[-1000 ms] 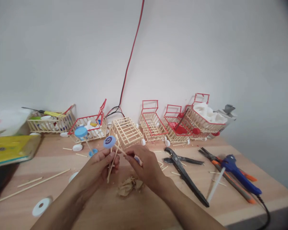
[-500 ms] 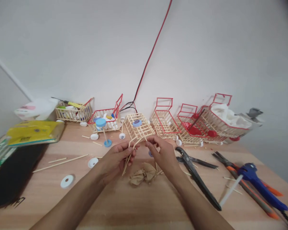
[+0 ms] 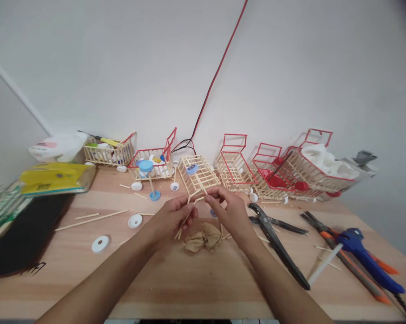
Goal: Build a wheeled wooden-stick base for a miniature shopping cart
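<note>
While the left hand (image 3: 171,216) pinches a bundle of thin wooden sticks (image 3: 184,218) above the table (image 3: 196,283), fingers clamped so none slip, the right hand (image 3: 228,211) grips one stick's upper end (over crumpled paper (image 3: 203,238)).

Both hands, left hand (image 3: 171,217) and right hand (image 3: 228,211), pinch a little bundle of thin wooden skewer sticks (image 3: 186,215) just above a crumpled brown paper scrap (image 3: 203,238) on the light wooden table (image 3: 176,283).
</note>
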{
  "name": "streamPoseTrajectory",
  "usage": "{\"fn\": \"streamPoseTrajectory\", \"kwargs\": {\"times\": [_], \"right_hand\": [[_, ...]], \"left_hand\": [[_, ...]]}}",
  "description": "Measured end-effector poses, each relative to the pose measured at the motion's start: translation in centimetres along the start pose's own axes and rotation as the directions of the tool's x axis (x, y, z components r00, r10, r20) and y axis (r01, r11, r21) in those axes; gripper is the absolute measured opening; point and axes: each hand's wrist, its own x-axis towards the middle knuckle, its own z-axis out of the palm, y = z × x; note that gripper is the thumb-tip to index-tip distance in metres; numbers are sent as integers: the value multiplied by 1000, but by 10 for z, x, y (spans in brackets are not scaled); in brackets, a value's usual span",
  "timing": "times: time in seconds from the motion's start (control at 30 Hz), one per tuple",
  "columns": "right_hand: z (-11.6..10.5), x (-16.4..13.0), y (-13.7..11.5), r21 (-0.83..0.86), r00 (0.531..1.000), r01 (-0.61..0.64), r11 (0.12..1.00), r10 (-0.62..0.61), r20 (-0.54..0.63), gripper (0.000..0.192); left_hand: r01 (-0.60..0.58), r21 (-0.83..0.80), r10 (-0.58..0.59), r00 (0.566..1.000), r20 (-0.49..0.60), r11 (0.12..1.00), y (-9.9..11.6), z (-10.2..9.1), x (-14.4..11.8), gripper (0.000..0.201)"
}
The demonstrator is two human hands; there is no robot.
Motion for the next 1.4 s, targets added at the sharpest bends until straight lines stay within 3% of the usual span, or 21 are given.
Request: {"fn": "streamPoseTrajectory", "kwargs": {"times": [0.2,0.3,0.4,0.57,0.83,1.07,1.27,1.4], "right_hand": [[3,-2,0,-89,998,62,994,-63,1,14],[4,-3,-3,-73,998,61,995,-61,2,13],[3,-3,-4,-55,999,50,997,-51,-9,13],[0,-2,-3,-102,997,59,993,-63,-43,12],[1,-1,-1,-120,994,106,987,-104,24,9],[0,-1,0,-128,990,137,982,-138,5,7],[0,1,3,-149,989,127,981,-136,-52,8],[-1,1,3,-85,992,61,994,-70,-107,11]], "left_hand": [[-120,380,121,992,22,917,4,4,-3,53],[-138,480,159,987,-3,866,5,7,-4,30],[-92,408,119,992,-40,908,2,8,-3,28],[-32,90,36,998,-51,995,-2,1,0,36],[40,-47,-38,999,36,998,4,1,0,39],[68,-51,-63,993,103,996,5,3,-2,36],[-46,249,77,990,-116,967,10,-9,1,25],[-58,190,93,980,-177,980,16,-11,-1,28]]}}
